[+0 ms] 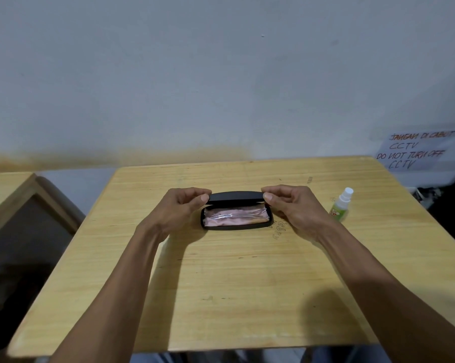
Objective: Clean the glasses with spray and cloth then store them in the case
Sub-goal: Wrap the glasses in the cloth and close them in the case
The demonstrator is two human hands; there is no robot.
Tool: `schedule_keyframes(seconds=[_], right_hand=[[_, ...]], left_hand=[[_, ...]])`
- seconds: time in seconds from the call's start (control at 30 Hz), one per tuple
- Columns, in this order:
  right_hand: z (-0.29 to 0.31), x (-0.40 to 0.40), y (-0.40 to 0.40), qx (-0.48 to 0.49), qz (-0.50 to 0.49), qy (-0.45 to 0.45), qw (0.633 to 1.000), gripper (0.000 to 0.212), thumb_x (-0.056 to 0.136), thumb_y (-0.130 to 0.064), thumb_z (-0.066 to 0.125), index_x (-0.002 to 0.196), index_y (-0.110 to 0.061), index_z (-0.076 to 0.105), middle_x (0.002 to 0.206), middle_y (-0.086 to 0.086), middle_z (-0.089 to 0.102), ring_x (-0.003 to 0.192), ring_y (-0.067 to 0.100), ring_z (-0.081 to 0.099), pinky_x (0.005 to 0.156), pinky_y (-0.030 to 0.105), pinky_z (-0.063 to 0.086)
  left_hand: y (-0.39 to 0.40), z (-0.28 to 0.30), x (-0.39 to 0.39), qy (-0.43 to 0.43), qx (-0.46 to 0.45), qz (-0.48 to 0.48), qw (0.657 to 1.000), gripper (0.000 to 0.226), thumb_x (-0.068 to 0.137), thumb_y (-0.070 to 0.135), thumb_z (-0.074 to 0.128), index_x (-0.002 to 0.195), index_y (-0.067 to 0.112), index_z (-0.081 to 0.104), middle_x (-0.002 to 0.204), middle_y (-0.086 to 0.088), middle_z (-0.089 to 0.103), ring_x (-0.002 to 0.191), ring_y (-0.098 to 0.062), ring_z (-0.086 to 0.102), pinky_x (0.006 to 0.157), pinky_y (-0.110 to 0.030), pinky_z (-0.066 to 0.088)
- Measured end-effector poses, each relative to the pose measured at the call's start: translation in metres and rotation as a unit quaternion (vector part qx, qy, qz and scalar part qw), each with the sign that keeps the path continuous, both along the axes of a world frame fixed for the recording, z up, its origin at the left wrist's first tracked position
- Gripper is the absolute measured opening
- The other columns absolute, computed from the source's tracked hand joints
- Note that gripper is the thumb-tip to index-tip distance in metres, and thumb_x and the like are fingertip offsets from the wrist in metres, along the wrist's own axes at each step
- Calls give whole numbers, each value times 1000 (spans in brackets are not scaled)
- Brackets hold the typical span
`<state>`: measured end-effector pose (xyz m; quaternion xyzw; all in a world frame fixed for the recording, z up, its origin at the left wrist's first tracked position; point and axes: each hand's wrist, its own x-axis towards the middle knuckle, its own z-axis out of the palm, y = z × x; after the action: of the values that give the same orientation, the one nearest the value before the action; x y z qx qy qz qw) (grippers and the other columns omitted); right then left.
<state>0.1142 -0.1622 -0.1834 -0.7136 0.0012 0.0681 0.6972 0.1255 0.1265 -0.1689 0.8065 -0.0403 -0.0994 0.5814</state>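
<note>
A black glasses case (237, 226) lies in the middle of the wooden table (247, 284), its lid (235, 197) raised partway. Inside it lies a pink cloth in a clear plastic wrapper (237, 217); glasses, if any, are hidden under it. My left hand (184, 205) pinches the lid's left end. My right hand (292, 205) pinches the lid's right end, with its lower fingers by the base of the case. A small spray bottle (342, 205) with a white cap and green label stands to the right of my right hand, apart from it.
The table's far edge meets a pale wall. A handwritten paper sign (415, 150) hangs on the wall at the right. A second wooden table or frame (38, 195) stands to the left across a gap. Dark clutter lies past the table's right edge.
</note>
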Motion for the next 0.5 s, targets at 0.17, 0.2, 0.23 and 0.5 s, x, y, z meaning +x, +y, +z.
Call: schedule_keyframes(seconds=[0.17, 0.2, 0.23, 0.5], right_hand=[[-3, -4, -1, -27, -2, -25, 999, 28, 90, -22, 72, 118, -16, 74, 110, 5, 78, 109, 18, 72, 102, 39, 55], [-2, -4, 0, -27, -2, -26, 999, 28, 91, -22, 72, 118, -16, 73, 110, 4, 78, 109, 18, 72, 102, 40, 55], [-2, -5, 0, -25, -2, -26, 999, 28, 91, -22, 72, 118, -16, 73, 110, 5, 78, 109, 18, 72, 101, 40, 55], [-4, -13, 2, -39, -13, -46, 998, 27, 91, -19, 72, 118, -18, 73, 109, 0, 78, 106, 10, 72, 101, 34, 55]], left_hand=[[-6, 2, -6, -6, -5, 17, 1000, 27, 90, 32, 70, 112, 17, 75, 110, 0, 77, 108, -13, 69, 100, -34, 51], [-8, 2, -7, -9, -7, 22, 1000, 26, 87, 34, 72, 108, 18, 75, 105, -1, 79, 103, -16, 72, 97, -36, 54], [-9, 1, -7, -12, -9, 26, 1000, 25, 86, 35, 73, 105, 19, 76, 102, -2, 79, 100, -17, 73, 96, -37, 55], [-8, -3, -12, -16, -15, 38, 999, 31, 85, 31, 75, 114, 21, 76, 109, 6, 78, 108, -7, 69, 102, -34, 52]])
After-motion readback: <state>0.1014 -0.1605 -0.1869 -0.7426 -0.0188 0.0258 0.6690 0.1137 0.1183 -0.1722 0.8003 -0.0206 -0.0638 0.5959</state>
